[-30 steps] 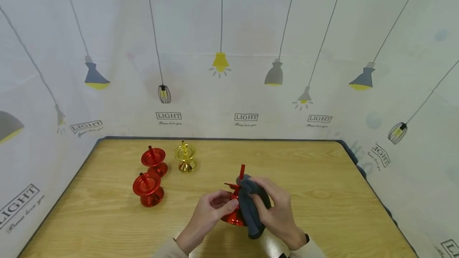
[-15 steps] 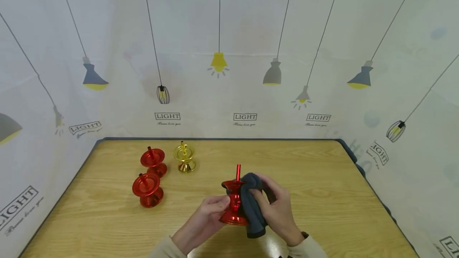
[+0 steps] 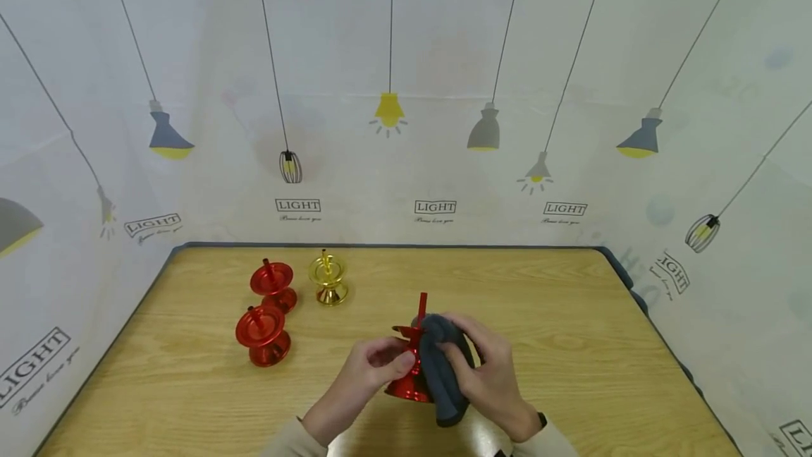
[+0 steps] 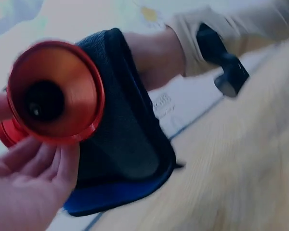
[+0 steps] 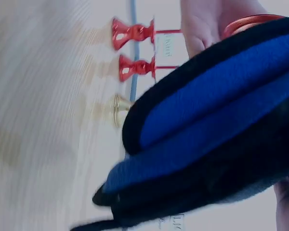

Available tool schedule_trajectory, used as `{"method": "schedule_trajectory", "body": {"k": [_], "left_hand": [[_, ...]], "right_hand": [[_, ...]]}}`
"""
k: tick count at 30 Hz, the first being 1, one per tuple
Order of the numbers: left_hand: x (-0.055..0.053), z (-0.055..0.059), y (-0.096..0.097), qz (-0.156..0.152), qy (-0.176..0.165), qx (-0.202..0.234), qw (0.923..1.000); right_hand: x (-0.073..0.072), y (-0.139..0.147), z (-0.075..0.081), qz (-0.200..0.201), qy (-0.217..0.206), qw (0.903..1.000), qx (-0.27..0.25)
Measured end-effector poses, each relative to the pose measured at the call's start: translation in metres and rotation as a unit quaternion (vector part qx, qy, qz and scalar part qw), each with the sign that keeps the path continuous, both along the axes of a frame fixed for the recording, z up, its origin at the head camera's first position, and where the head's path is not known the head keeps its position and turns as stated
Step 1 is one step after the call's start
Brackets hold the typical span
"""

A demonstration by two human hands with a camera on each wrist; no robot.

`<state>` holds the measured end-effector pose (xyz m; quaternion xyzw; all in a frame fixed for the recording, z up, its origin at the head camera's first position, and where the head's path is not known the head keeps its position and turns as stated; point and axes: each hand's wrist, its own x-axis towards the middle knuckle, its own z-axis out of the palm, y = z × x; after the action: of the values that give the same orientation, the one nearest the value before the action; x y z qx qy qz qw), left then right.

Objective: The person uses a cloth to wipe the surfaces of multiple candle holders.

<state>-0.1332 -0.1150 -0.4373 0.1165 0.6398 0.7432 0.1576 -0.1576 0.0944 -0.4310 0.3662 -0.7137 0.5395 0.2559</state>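
In the head view, a shiny red candlestick (image 3: 406, 388) with a thin upright stem is held above the table near its front. My left hand (image 3: 361, 381) grips its waist, thumb in front. A dark blue-grey cloth (image 3: 444, 379) is wrapped against the candlestick's right side, and my right hand (image 3: 493, 372) pinches it there. From the left wrist, the hollow underside of the red candlestick (image 4: 82, 82) faces the camera, with the cloth (image 4: 130, 134) behind it. In the right wrist view the folded cloth (image 5: 202, 120) shows a bright blue inner face and covers most of the right hand.
Two red candlesticks, one nearer (image 3: 269, 351) and one farther (image 3: 279, 298), stand at the left of the wooden table (image 3: 571, 316). A gold candlestick (image 3: 330, 293) stands beside them. A wall sheet (image 3: 355, 161) printed with lamps borders the table.
The cloth has shifted about the candlestick's dish and side as the right hand moves. My left hand's grip on the waist has changed, its thumb now further across the front. The standing candlesticks stay put.
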Motion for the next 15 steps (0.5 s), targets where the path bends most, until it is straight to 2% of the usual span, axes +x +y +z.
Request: {"method": "schedule_trajectory", "body": {"k": [2, 5, 7, 8, 9, 11, 13, 15], "left_hand": [[0.000, -0.003, -0.002, -0.049, -0.022, 0.078, 0.9955], [-0.001, -0.008, -0.003, -0.118, -0.035, 0.172, 0.9774], [-0.001, -0.009, -0.003, -0.148, -0.037, 0.198, 0.9682], [-0.001, -0.009, -0.003, -0.155, -0.036, 0.199, 0.9671], [-0.001, -0.008, -0.003, -0.158, -0.035, 0.191, 0.9682], [-0.001, -0.005, -0.003, -0.142, -0.028, 0.152, 0.9776], [0.000, -0.001, -0.003, -0.096, -0.008, 0.083, 0.9919], [0.001, 0.003, 0.000, -0.037, 0.019, 0.002, 0.9991]], "right_hand": [[0.000, 0.000, -0.001, 0.024, -0.031, 0.9989, -0.026], [0.002, 0.000, -0.001, 0.046, -0.075, 0.9943, -0.060], [0.003, 0.000, -0.001, 0.048, -0.087, 0.9927, -0.069], [0.003, 0.000, -0.001, 0.046, -0.088, 0.9929, -0.066], [0.003, 0.000, 0.000, 0.042, -0.084, 0.9938, -0.060], [0.002, 0.001, 0.000, 0.027, -0.061, 0.9971, -0.038], [0.001, 0.003, 0.002, 0.005, -0.021, 0.9997, -0.009], [-0.001, 0.003, 0.002, -0.014, 0.020, 0.9996, 0.017]]}}
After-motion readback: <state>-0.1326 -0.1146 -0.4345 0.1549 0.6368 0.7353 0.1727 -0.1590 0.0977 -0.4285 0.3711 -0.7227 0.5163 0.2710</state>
